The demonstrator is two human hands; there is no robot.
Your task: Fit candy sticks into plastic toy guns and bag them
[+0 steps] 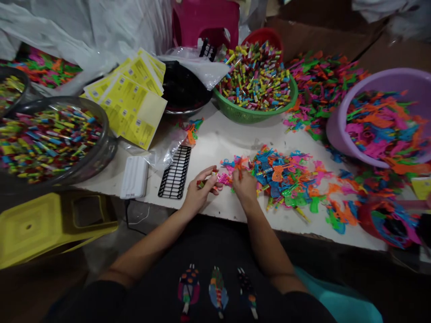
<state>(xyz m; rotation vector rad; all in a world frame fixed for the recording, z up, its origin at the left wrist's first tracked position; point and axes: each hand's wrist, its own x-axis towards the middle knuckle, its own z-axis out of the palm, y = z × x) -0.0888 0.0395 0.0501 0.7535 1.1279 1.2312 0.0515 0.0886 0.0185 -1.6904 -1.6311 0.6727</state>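
Left hand (199, 194) grasps small coloured tubes (201, 184) above the table (224, 137); their long axis appears roughly crosswise, pointing end indeterminable. Right hand (245, 188), fingers curled, adjoins the toy pile (278, 172); its grip cannot be told. Farther out: green basket (242, 117), tube-filled.

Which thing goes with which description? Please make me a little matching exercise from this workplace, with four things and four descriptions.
1. Left hand
2. Plastic bucket
3. Stool
4. Slotted grid

A. Black, lying on the table
B. Yellow, below table height
C. Curled around small colourful pieces
D. Purple, holding many plastic toy guns

Pairs: 1-C, 2-D, 3-B, 4-A
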